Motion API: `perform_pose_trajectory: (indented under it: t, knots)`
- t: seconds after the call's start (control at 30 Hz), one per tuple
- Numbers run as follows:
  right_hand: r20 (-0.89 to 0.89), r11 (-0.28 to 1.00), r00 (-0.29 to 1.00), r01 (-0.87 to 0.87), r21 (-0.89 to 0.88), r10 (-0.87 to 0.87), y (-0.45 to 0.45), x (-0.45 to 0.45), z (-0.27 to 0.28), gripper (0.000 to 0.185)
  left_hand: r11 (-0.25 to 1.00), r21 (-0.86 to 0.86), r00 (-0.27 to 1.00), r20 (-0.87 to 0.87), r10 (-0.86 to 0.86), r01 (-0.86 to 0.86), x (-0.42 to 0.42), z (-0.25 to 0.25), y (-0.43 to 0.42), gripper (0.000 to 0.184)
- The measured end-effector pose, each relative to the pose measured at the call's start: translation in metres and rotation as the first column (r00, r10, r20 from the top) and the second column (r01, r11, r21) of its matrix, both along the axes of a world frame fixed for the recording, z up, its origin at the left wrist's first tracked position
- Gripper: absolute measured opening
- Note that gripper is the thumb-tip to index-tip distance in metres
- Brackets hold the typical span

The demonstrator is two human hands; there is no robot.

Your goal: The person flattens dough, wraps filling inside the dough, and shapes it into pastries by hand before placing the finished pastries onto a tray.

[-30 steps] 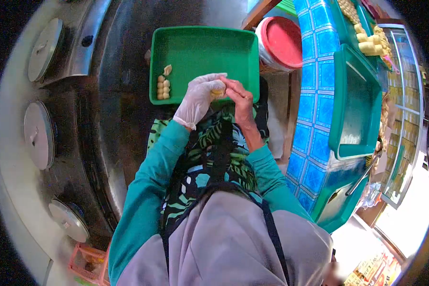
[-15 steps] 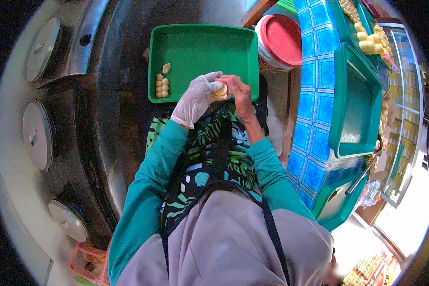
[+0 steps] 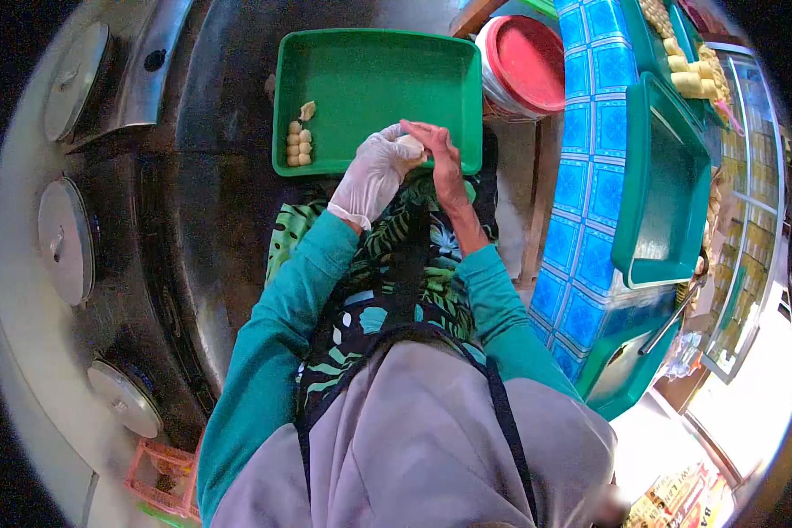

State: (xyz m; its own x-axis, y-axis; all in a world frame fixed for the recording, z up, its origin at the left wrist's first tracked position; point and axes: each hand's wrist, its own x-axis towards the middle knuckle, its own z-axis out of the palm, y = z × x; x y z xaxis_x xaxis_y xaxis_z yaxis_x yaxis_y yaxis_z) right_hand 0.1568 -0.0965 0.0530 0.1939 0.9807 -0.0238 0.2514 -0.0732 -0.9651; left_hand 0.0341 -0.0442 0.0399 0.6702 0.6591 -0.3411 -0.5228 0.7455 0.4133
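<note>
- Along the near rim of the green tray [image 3: 378, 75], a stray knock could be tilting it.
- Over that rim, the gloved left hand [image 3: 371, 174] is clasping a pale piece [image 3: 410, 143]; the bare right hand [image 3: 445, 165] is lying across it, gripping or merely touching, I cannot tell.
- There, uneven pressure could be tearing that piece; fingers [image 3: 435, 134] are hiding most of it.
- Inside the tray's near-left, a ragged scrap [image 3: 307, 111] is looking indistinct beyond pale balls [image 3: 298, 145].
</note>
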Motion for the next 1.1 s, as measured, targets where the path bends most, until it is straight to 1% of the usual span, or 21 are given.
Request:
perform_pose_trajectory:
  t: [0.03,0.1,0.13,0.17,0.2,0.27,0.33,0.4,0.43,0.5,0.57,0.63,0.67,0.73,0.77,0.83,0.87,0.93,1.0,1.07,1.1]
  knots:
    - [0.002,1.000,1.000,-0.001,0.000,0.001,0.003,0.003,-0.007,0.070,1.000,0.007,0.999,0.047,-0.001,0.001,0.001,0.004,-0.002,0.024]
    - [-0.145,0.998,0.989,-0.035,-0.050,0.028,0.007,0.003,-0.017,0.072,1.000,0.016,0.996,0.091,0.001,-0.002,0.000,0.008,-0.005,0.028]
    - [-0.147,0.998,0.989,-0.037,-0.050,0.030,0.007,0.003,-0.015,0.072,0.990,-0.138,0.997,0.077,-0.010,0.020,-0.002,0.008,-0.007,0.029]
    - [-0.057,0.997,0.997,-0.048,-0.058,0.044,0.005,0.005,-0.013,0.071,0.956,-0.290,0.998,0.065,-0.022,0.040,-0.003,0.008,-0.009,0.029]
    - [0.034,0.996,0.998,-0.056,-0.064,0.059,0.004,0.005,-0.007,0.071,0.956,-0.291,0.998,0.064,-0.021,0.039,-0.007,-0.004,-0.010,0.029]
    - [-0.026,0.999,1.000,0.013,-0.040,-0.014,-0.001,0.006,0.000,0.063,0.952,-0.214,0.974,0.003,-0.225,0.220,-0.016,-0.037,-0.010,0.030]
    - [-0.085,0.997,0.993,0.078,-0.017,-0.079,-0.006,0.012,0.001,0.056,0.969,-0.180,0.983,-0.039,-0.178,0.168,-0.015,-0.020,-0.011,0.028]
    - [-0.255,0.974,0.952,0.118,-0.195,-0.167,-0.016,0.021,-0.001,0.038,0.982,-0.152,0.988,-0.084,-0.130,0.116,-0.017,-0.009,-0.011,0.026]
    - [-0.350,0.968,0.916,0.121,-0.221,-0.195,-0.019,0.022,-0.001,0.027,0.985,-0.109,0.977,-0.152,-0.149,0.134,-0.018,-0.008,-0.010,0.028]
    - [-0.345,0.975,0.929,0.064,-0.214,-0.137,-0.018,0.027,-0.002,0.025,0.985,-0.069,0.962,-0.214,-0.169,0.157,-0.016,-0.004,-0.012,0.030]
    - [-0.340,0.979,0.937,0.007,-0.202,-0.077,-0.014,0.032,-0.003,0.022,0.994,-0.016,0.952,-0.288,-0.106,0.105,-0.012,0.002,-0.014,0.028]
    - [-0.333,0.928,0.938,-0.034,-0.372,-0.099,-0.009,0.034,0.002,0.017,0.988,0.008,0.943,-0.299,-0.145,0.155,-0.015,0.013,-0.014,0.026]
    - [-0.335,0.927,0.937,-0.039,-0.372,-0.096,-0.008,0.032,0.004,0.017,0.979,0.030,0.931,-0.315,-0.184,0.203,-0.017,0.017,-0.014,0.025]
    - [-0.169,0.963,0.984,0.010,-0.270,-0.057,-0.006,0.026,0.005,0.014,0.987,0.023,0.930,-0.338,-0.142,0.159,-0.018,0.012,-0.014,0.023]
    - [-0.172,0.962,0.984,0.006,-0.271,-0.055,-0.006,0.023,0.006,0.014,0.992,0.018,0.928,-0.358,-0.107,0.121,-0.018,0.009,-0.014,0.022]
    - [0.175,0.997,0.983,0.056,0.046,-0.063,-0.008,0.017,0.010,0.010,0.997,0.005,0.946,-0.317,-0.073,0.078,-0.019,0.003,-0.014,0.021]
    - [0.175,0.997,0.982,0.057,0.045,-0.064,-0.010,0.014,0.011,0.010,0.999,-0.009,0.961,-0.273,-0.040,0.039,-0.019,0.000,-0.014,0.021]
    - [0.427,0.952,0.901,-0.064,0.298,-0.073,-0.014,0.006,0.019,0.013,0.998,-0.068,0.966,-0.257,-0.035,0.019,-0.019,0.002,-0.010,0.020]
    - [0.492,0.931,0.866,-0.102,0.349,-0.090,-0.020,0.000,0.027,0.015,0.992,-0.128,0.969,-0.243,-0.029,-0.002,-0.017,-0.001,-0.010,0.019]
    - [0.660,0.920,0.750,-0.224,0.320,-0.047,-0.026,-0.003,0.032,0.011,0.979,0.202,0.919,-0.391,0.053,0.029,-0.017,-0.008,-0.014,0.016]
    - [0.660,0.920,0.750,-0.225,0.320,-0.046,-0.029,-0.003,0.031,0.011,0.979,0.201,0.919,-0.390,0.054,0.028,-0.016,-0.006,-0.013,0.016]
